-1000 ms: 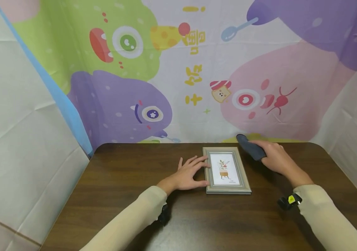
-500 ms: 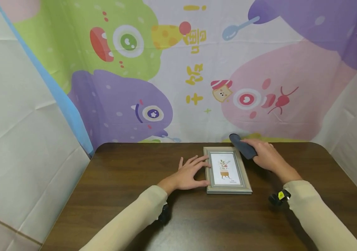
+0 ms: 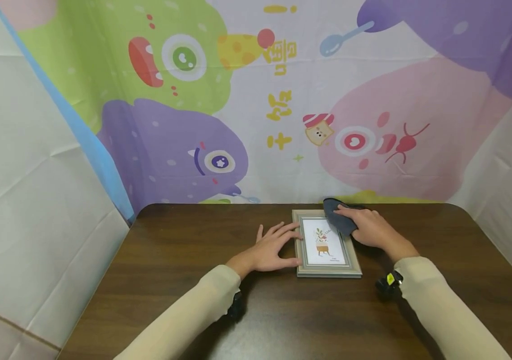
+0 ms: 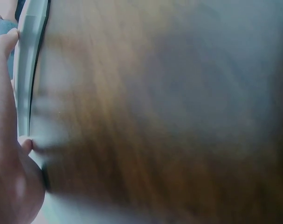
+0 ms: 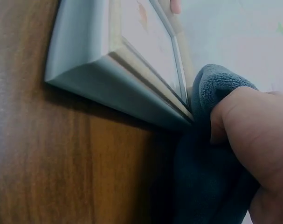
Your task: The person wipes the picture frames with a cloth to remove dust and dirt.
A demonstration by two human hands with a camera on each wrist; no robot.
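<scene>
A picture frame with a pale wooden border lies flat on the table, its print showing a plant in a brown pot. My left hand is spread at its left border, fingertips and thumb touching that edge. My right hand grips a dark grey-blue cloth, which lies over the frame's upper right corner and covers part of the border there. In the right wrist view the fuzzy cloth bunches under the thumb, right against the frame's side.
The dark wood table reaches back to a hanging cloth printed with cartoon monsters. Pale panels stand at the left and right sides. Each wrist carries a small black device.
My right hand has moved left with the cloth, from beside the frame onto its upper right corner. The left hand and the frame have stayed in place.
</scene>
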